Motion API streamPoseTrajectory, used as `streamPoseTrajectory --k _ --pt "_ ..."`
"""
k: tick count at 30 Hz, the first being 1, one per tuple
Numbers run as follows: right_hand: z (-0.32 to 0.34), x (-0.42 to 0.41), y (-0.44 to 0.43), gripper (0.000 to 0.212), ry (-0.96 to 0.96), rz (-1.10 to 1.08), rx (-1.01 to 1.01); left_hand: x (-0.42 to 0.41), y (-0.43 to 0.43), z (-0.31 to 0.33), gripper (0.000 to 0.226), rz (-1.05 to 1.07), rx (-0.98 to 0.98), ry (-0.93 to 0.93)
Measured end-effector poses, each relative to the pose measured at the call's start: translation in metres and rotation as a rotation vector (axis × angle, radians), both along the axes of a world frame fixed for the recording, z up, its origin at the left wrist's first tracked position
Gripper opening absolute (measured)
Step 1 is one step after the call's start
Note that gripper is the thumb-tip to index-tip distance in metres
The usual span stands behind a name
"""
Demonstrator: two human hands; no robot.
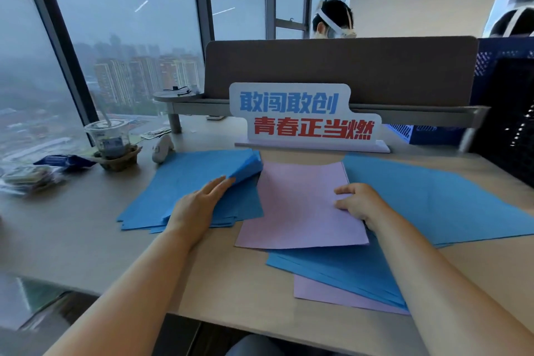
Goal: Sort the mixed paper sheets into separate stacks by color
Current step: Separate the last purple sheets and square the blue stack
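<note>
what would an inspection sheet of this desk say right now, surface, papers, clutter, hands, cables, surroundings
surface: light wooden desk.
job's things: blue stack at left; pink sheet in the middle; blue sheets at right; mixed pile of blue over pink at the near edge.
clutter: cup with straw, blue packet, white gadget, slogan sign.
grips: left hand flat on the blue stack, fingertips at a raised corner; right hand curled at the pink sheet's right edge, pinch unclear.
cables: thin dark cord on the shelf end, unclear.
surroundings: window at left, divider, a person behind it.
</note>
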State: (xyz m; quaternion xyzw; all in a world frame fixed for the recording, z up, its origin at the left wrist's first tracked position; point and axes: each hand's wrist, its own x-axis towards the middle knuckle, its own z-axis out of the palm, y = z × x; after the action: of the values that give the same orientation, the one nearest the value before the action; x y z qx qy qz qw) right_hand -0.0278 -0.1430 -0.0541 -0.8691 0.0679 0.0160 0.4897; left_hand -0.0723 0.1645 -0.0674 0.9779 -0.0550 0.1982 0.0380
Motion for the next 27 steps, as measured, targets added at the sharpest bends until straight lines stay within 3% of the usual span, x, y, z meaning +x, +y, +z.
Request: streamPoseTrajectory --k 4,7,9,11,16,23,27 --pt "-0.004 0.004 0.007 0.039 -0.005 -0.006 0.033 0.007 0.007 0.007 0.082 0.071 -0.135 -0.270" --pt "-0.011 0.003 0.007 0.039 -0.025 -0.017 0.060 0.011 0.023 0.023 0.048 -0.032 -0.145 -0.587" --pt "-0.016 0.003 0.006 0.038 -0.056 -0.029 0.058 0.013 0.039 0.023 0.037 -0.073 -0.076 -0.680" --pt "-0.019 0.004 0.006 0.038 -0.083 -0.029 0.048 0.014 0.050 0.014 0.035 -0.043 -0.133 -0.580" --pt "-0.020 0.004 0.008 0.037 -0.094 -0.029 0.020 0.017 0.063 -0.018 0.049 0.190 -0.355 0.024" --pt "-0.023 0.003 0.008 0.037 -0.109 -0.042 0.017 0.010 0.056 -0.013 0.036 0.118 -0.369 0.059" --pt "-0.023 0.003 0.008 0.037 -0.108 -0.044 0.027 0.008 0.053 -0.010 0.044 0.178 -0.300 0.136"
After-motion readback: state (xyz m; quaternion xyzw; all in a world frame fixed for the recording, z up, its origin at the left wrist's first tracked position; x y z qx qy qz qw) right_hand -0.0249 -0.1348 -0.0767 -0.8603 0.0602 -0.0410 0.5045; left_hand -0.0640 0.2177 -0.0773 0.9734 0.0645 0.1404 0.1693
